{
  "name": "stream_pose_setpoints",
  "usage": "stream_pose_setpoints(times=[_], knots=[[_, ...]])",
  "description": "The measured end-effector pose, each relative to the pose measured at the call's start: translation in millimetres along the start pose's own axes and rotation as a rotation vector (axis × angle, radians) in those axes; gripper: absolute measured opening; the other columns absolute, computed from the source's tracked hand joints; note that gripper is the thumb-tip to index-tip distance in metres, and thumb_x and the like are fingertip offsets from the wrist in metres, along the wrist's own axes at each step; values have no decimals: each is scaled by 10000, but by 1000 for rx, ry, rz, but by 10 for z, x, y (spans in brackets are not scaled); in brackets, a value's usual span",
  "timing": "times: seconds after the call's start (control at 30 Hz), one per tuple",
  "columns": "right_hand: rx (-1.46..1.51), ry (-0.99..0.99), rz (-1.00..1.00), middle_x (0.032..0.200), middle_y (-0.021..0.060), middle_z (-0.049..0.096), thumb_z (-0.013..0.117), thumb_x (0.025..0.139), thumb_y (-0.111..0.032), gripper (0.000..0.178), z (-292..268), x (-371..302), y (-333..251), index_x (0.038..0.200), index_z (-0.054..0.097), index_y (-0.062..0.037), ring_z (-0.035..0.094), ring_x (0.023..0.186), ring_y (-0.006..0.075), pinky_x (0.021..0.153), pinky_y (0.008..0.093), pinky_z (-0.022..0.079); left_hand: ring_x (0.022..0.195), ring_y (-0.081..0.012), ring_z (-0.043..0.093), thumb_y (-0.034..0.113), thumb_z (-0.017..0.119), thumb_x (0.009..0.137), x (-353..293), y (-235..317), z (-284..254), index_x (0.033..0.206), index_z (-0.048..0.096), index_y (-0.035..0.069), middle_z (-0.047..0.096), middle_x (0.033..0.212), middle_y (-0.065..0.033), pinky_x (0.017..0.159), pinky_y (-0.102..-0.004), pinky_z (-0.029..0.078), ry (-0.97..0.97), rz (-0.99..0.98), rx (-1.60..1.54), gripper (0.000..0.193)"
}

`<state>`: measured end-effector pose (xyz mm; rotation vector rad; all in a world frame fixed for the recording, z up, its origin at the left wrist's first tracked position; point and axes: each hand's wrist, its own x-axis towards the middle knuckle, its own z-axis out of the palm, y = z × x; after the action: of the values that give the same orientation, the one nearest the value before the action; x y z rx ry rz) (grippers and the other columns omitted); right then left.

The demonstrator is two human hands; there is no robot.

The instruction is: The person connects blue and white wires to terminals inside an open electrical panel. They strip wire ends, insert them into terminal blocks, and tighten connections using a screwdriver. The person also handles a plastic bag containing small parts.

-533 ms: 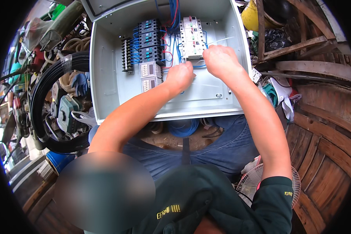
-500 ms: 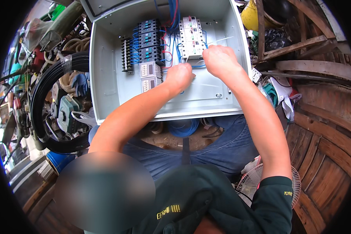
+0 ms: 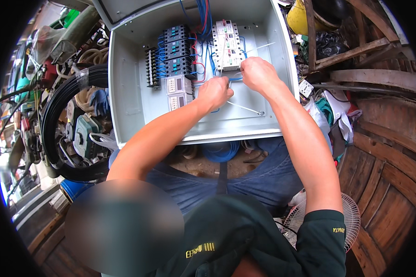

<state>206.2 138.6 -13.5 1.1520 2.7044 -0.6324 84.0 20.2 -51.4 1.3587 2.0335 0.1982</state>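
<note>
My left hand is closed in front of the lower end of a row of white circuit breakers. A thin pale strip shows at its fingertips, too fine to name. My right hand is pinched at the breakers' lower right corner; its fingers hide what they hold. A short length of blue wire lies between the two hands. Both work inside a grey metal enclosure. A thin white strip slants across the enclosure floor beside my left hand.
Left of the breakers are black contactors, a terminal strip and two pale modules. Blue and red wires hang from the top. Outside lie a black hose coil, a fan and wooden boards.
My right hand has shifted slightly down. My left hand stays near the breakers' lower end, turned a little. The white strip on the enclosure floor shows more plainly.
</note>
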Motion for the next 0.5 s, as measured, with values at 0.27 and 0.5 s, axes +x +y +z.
stream_pose_setpoints(times=[0.27,0.5], knots=[[231,-102,32,972,181,713,591,784,-38,231,14,59,-34,948,749,-79,683,941,339,839,412,540,880,-199,674,100,684,825,96,-223,-22,1077,659,-12,715,973,-118,757,-324,526,-159,124,-609,277],[360,-291,128,993,182,723,553,781,-28,311,-158,105,43,1015,757,-56,704,923,272,836,355,538,729,-48,576,135,682,915,-23,-54,-289,1140,689,7,722,988,-36,664,-218,463,-240,94,-764,258]])
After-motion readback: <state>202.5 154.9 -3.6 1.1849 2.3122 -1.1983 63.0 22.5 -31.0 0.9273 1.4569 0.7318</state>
